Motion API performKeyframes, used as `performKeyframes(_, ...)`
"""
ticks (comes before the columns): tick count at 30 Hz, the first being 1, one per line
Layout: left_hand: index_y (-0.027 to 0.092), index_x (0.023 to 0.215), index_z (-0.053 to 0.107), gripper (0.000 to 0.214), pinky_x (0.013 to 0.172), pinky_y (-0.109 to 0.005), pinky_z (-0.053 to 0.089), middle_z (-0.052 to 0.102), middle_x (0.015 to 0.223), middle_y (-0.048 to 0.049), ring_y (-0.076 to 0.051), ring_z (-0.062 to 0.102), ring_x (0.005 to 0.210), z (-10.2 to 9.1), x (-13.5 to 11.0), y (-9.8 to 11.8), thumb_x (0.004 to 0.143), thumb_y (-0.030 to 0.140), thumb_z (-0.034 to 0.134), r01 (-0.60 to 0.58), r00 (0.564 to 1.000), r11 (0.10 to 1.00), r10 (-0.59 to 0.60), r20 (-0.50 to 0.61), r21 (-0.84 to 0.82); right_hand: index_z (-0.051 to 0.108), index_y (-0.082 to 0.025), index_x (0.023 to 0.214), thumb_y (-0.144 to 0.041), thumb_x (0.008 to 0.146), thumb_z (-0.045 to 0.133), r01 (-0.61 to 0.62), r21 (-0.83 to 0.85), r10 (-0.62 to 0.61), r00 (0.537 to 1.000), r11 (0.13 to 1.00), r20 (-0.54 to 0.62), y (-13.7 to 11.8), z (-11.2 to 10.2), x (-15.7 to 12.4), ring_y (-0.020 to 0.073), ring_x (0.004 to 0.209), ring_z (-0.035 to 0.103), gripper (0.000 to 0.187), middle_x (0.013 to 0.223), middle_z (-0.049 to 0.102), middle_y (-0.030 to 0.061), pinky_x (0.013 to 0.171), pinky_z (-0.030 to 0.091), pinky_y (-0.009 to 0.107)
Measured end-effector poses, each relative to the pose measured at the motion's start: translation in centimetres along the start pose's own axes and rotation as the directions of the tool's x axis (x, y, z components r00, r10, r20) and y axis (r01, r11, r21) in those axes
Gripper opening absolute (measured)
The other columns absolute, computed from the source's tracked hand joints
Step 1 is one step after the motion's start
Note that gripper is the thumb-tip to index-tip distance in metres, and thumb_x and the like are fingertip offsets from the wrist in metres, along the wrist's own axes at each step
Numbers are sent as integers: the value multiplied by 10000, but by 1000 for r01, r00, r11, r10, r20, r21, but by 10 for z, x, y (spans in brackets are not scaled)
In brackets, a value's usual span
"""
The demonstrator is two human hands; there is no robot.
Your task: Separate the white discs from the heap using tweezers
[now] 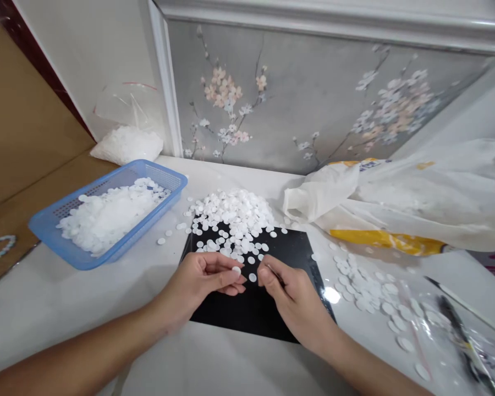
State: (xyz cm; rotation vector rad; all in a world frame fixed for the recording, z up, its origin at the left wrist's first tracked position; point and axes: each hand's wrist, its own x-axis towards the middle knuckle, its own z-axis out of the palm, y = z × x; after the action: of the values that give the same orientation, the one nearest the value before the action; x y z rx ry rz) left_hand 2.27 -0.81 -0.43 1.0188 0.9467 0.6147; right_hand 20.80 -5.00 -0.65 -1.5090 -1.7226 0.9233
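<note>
The left hand (210,278) holds one white disc (236,270) over the black board (247,318), left of its middle. Its thumb and index finger are clamped on the disc, while the other fingers curl loosely beneath. The disc is small, flat and round, plain white with a smooth outline, and its face is turned up towards the viewer.

The right hand (289,289) hangs over the right half of the board, just beside the left hand but apart from it. Its fingers are folded together, pinched on a slender dark item (275,272) that is mostly hidden; what it is, I cannot tell.

A heap of similar discs (241,212) covers the board's far edge and spills onto the counter (160,357) behind; a few lie singly on the black surface between the heap and the hands. Beyond the board's right edge, more loose discs (363,289) are scattered across the counter, near a clear plastic packet (445,341).

Towards the counter's left edge sits a blue basket (45,231) holding a mound of white pieces. A clear bag (126,144) of white contents stands behind it, and a white and yellow bag (429,206) lies along the counter's far right.
</note>
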Motion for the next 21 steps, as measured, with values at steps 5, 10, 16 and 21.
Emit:
performKeyframes(5,120,901,683,263,717,-241,547,737,799,-78,-166,704,747,-2,1,3,719,295,756,80,996,986,-85,-26,-146,518,-218,1293,-347,984,306,163,-164,-172,984,973,-44,7,1,-2,164,749,584,396,866,573,48,682,496,273)
performKeyframes(10,117,848,664,238,718,-249,551,733,791,-79,-179,707,759,-1,0,2,710,284,763,96,995,978,-101,-20,-185,500,-199,1350,-330,989,325,284,-309,-305,952,908,-20,12,7,-4,140,662,580,422,807,554,48,593,508,246)
performKeyframes(16,120,846,663,212,699,-232,548,729,760,-62,-166,706,745,0,1,2,722,267,752,88,996,982,-88,7,-164,566,-166,1292,-306,997,308,321,-388,-359,933,864,-29,11,9,-6,124,634,587,416,796,577,58,562,505,222)
performKeyframes(21,118,827,666,196,689,-232,550,729,748,-62,-169,709,733,1,-1,2,725,264,748,83,997,986,-82,16,-146,580,-150,1275,-296,994,315,331,-392,-373,927,859,-35,10,9,-7,126,623,597,414,792,584,60,550,509,226)
